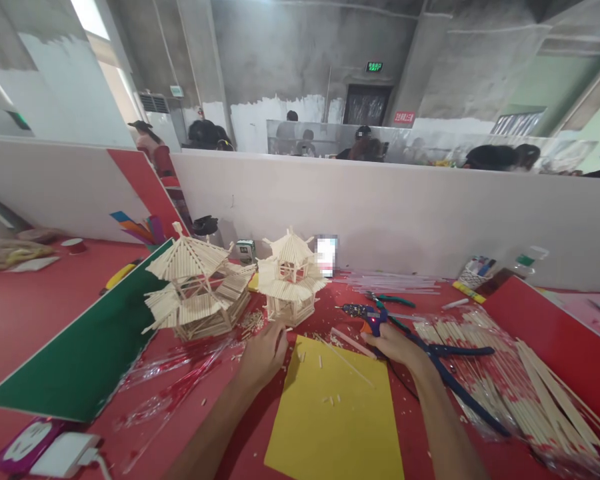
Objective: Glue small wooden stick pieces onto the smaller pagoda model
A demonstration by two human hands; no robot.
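My right hand (393, 343) is wrapped around the grip of a blue glue gun (370, 315). Its nozzle points left, toward a small pagoda model (293, 283) built of pale wooden sticks. My left hand (267, 350) is at the front foot of that model, its fingers bent and close together; what they pinch, if anything, is hidden. A larger stick pagoda (195, 290) stands to the left, with tiered roofs. Right in front of me lies a yellow sheet (340, 413), with a few cut stick pieces on it.
Bundled wooden sticks (505, 380) in plastic lie at right, beside large blue-handled pliers (450, 373). Behind the glue gun are green-handled pliers (390, 300) and clear glue sticks (390, 281). A green board (80, 347) leans at left, and a white partition (380, 213) borders the back.
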